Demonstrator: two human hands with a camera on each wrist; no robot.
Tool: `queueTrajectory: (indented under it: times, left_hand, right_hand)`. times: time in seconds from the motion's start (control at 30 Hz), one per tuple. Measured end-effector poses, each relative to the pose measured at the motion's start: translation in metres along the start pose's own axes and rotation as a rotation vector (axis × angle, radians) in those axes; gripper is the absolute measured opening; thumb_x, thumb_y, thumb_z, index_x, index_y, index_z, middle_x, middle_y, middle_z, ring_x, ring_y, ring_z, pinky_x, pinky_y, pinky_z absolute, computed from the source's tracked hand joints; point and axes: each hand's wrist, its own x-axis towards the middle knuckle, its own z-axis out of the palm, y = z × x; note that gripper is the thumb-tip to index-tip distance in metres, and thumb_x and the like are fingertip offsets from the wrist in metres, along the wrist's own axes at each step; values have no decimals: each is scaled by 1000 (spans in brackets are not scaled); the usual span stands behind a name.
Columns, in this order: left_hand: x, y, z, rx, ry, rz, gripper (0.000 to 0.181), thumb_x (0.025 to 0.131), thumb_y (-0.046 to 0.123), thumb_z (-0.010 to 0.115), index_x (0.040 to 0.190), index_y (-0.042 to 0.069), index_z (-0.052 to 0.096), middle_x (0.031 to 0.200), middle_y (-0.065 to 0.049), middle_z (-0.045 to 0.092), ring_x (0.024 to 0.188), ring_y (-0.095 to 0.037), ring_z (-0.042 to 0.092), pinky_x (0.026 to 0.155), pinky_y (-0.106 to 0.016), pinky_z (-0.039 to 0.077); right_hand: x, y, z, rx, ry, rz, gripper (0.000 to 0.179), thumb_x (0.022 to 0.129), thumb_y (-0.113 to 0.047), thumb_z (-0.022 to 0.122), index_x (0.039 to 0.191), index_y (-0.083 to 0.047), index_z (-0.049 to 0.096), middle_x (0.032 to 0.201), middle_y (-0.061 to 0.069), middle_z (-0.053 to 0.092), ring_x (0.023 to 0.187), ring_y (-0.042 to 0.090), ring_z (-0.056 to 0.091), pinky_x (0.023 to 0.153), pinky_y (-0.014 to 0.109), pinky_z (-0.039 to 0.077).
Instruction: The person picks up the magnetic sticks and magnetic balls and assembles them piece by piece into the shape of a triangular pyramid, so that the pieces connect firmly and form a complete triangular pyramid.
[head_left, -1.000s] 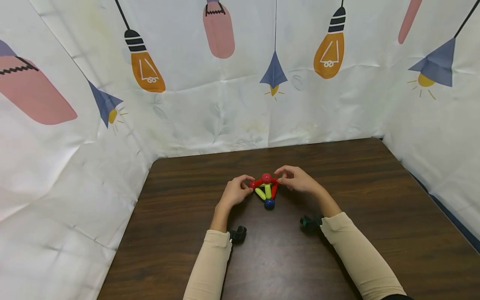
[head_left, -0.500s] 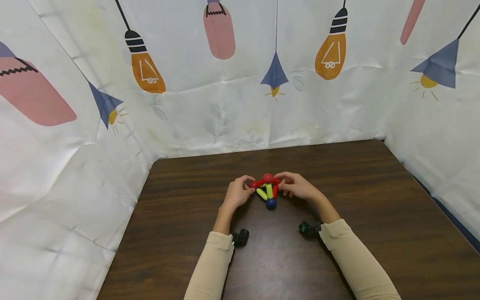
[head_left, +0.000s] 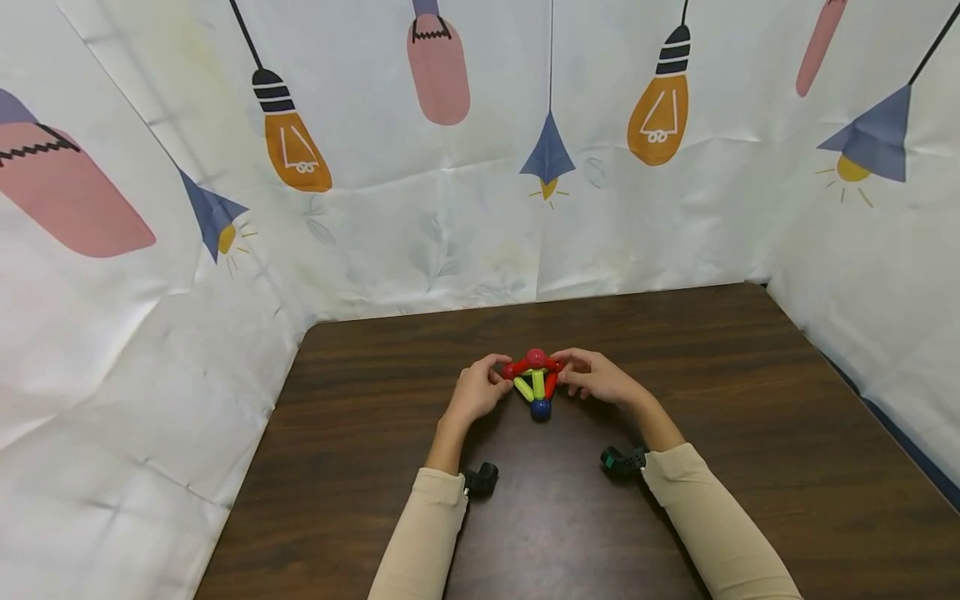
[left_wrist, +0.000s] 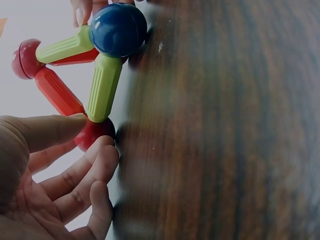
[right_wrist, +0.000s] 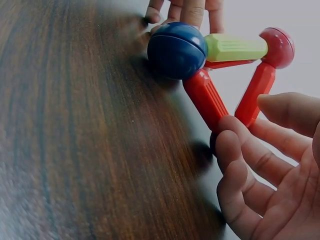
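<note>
A pyramid of toy building sticks and balls (head_left: 538, 383) stands on the table between both hands. Its near corner is a large blue ball (left_wrist: 119, 30); a red ball (right_wrist: 278, 48) tops it. Yellow-green sticks (left_wrist: 104, 89) and red sticks (right_wrist: 206, 99) join the balls. The left hand (head_left: 477, 390) pinches the red ball (left_wrist: 96, 135) at the left corner between thumb and fingers. At the right corner, the right hand (head_left: 596, 378) holds the pyramid, its thumb by the upper red stick. Fingers mostly hide the ball there. Part of the far side is hidden too.
The dark wood-grain table (head_left: 360, 467) reaches to a white patterned curtain (head_left: 465, 225) behind and at both sides. Black wrist cameras (head_left: 480, 479) sit low over the table near the beige sleeves.
The right hand's fingers have settled closer around the right corner. The pyramid and left hand have shifted very slightly right; the head view has tilted a little.
</note>
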Motion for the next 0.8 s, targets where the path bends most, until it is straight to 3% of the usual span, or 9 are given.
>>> queueTrajectory:
  times: [0.53,0.7,0.8]
  left_hand:
    - [4,-7,-5,-8,-24,39,43,96,18,72,137,14,62,92,-5,76,71,-13,66,67,-29,50]
    - [1,-6,-19,-21,-44,34,41,98,22,70,138,14,62,97,-5,76,78,-18,68,73,-34,54]
    - [-4,-4,-34,-11,-11,34,40,99,25,69,138,16,62,99,-5,76,79,-20,68,74,-37,54]
  right_hand:
    - [6,2,-2,-15,-3,-17,44,105,-20,59,147,-8,51,110,23,68,84,27,65,70,35,55]
    - [1,-5,-16,-36,31,-44,48,104,-23,61,147,-5,50,116,27,66,88,32,67,73,38,56]
    - [-7,-11,-29,-19,88,-57,49,104,-24,62,148,-5,49,120,31,62,92,41,66,77,41,56]
